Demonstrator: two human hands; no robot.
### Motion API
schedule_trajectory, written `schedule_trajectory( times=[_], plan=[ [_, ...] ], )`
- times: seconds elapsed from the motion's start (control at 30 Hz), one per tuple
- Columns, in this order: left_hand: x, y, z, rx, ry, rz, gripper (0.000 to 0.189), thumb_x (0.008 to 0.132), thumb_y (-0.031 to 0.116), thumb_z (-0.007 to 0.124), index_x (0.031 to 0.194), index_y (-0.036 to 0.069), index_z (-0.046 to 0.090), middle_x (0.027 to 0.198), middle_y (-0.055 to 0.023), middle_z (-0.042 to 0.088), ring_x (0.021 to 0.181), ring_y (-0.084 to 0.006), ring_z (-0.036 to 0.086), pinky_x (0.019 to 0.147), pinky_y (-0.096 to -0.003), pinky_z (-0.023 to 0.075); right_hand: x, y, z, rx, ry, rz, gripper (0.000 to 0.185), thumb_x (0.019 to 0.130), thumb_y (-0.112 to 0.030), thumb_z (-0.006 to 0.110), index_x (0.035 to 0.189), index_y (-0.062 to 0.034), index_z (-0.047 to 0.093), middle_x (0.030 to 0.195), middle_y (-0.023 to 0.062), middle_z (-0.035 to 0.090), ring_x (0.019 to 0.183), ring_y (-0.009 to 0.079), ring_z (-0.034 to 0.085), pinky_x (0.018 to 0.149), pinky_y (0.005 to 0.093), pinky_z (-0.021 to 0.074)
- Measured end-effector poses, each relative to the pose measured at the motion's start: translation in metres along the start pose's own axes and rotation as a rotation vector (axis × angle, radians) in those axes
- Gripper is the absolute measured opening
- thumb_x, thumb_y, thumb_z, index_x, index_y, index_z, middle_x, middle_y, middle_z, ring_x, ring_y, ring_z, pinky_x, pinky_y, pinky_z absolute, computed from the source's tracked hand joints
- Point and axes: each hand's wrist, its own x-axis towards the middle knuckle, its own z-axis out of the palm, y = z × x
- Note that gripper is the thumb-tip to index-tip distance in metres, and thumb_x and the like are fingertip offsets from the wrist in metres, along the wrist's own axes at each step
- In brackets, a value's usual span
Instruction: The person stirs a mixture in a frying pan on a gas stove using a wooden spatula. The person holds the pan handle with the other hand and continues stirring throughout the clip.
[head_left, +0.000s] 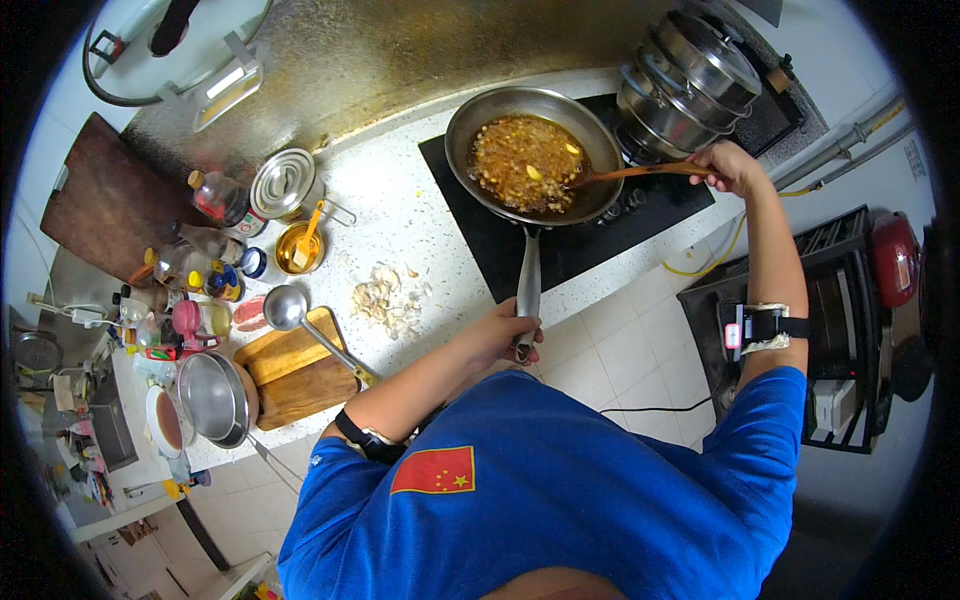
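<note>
A metal frying pan (534, 214) sits over the black gas hob (491, 255). My left hand (506, 335) is closed around the end of its steel handle. In the pan lies chopped food (517, 154) in brown, oily liquid, with a few yellow slices that look like ginger. My right hand (726, 166) grips the end of a wooden spatula (649, 170) from the right, and the spatula's head rests in the food at the pan's right side. The spatula's tip is partly hidden by the food.
Stacked steel steamer pots (675, 90) stand right of the pan. Left on the counter are garlic cloves or skins (386, 300), a wooden cutting board (300, 375), a steel ladle (286, 307), a bowl of oil with a brush (300, 247), a lidded pot (285, 184), strainers (210, 397) and several bottles (217, 199).
</note>
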Motion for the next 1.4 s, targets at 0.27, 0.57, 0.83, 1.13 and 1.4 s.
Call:
schedule_trajectory(
  times=[0.27,0.57,0.83,1.13,1.4],
  plan=[
    [0.002,-0.003,-0.001,-0.014,-0.014,0.015,0.042,0.092,0.013,0.053,0.131,0.011,0.038,0.089,-0.0102,0.058,0.064,-0.0233,0.061,0.057,-0.0345,0.0518,0.04,0.05,0.036,0.389,-0.118,0.015,0.03,0.094,-0.008,0.043,0.121,-0.0042,0.055,0.082,0.0109,0.069,0.044,0.0052,0.048,0.035,0.0162,0.0354],
    [0.001,-0.005,0.0,-0.04,-0.014,0.029,0.043,0.091,0.011,0.055,0.13,0.009,0.038,0.087,-0.0102,0.057,0.062,-0.0224,0.06,0.055,-0.0341,0.0511,0.06,0.041,0.078,0.488,-0.165,-0.025,0.023,0.097,-0.012,0.045,0.116,-0.0047,0.055,0.086,0.0103,0.07,0.047,0.0047,0.051,0.035,0.0137,0.0352],
    [0.002,-0.005,0.005,-0.036,0.03,0.046,0.043,0.089,0.009,0.052,0.13,0.009,0.038,0.085,-0.0092,0.055,0.059,-0.0202,0.056,0.052,-0.0315,0.0474,0.06,0.017,0.101,0.433,-0.195,-0.181,0.025,0.098,-0.013,0.046,0.118,-0.0018,0.055,0.085,0.0083,0.069,0.049,0.0029,0.047,0.036,0.0142,0.0337],
    [0.0,-0.005,0.008,-0.057,0.061,0.071,0.04,0.088,0.011,0.053,0.126,0.009,0.039,0.081,-0.009,0.054,0.053,-0.0201,0.054,0.048,-0.0324,0.0446,0.024,-0.008,0.132,-0.013,-0.022,-0.494,0.029,0.096,-0.014,0.052,0.122,-0.0044,0.059,0.087,0.007,0.069,0.063,0.0114,0.059,0.056,0.025,0.0463],
    [0.0,-0.004,0.004,-0.049,0.063,0.07,0.045,0.088,0.01,0.052,0.13,0.008,0.038,0.082,-0.0098,0.053,0.053,-0.0204,0.054,0.048,-0.0337,0.0448,-0.038,0.002,0.168,-0.578,0.35,-1.087,0.029,0.086,-0.01,0.06,0.114,-0.0059,0.064,0.101,0.0206,0.065,0.094,0.0373,0.062,0.082,0.0431,0.05]
  ],
)
